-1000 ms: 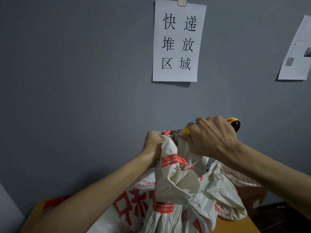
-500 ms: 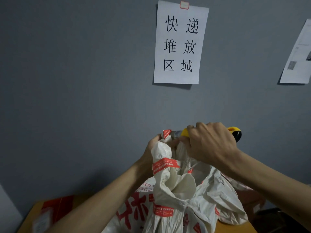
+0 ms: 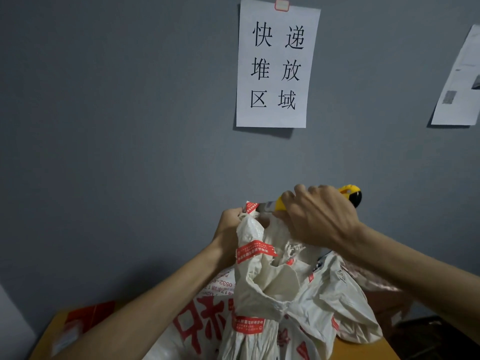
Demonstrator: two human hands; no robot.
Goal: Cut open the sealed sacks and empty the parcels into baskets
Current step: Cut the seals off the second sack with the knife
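Your left hand (image 3: 230, 229) and right hand (image 3: 320, 219) are bare, as are both forearms up to the frame edge. You wear no gloves, rings, watch or visible sleeves.

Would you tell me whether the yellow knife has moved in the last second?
Yes, slightly: the yellow knife has edged left, judged against the wall sign.

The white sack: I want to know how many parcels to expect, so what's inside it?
Nothing inside shows. The sack is bunched at its neck, gripped by the left hand, while the right hand holds a yellow knife at the taped top. The fabric covers any parcels.
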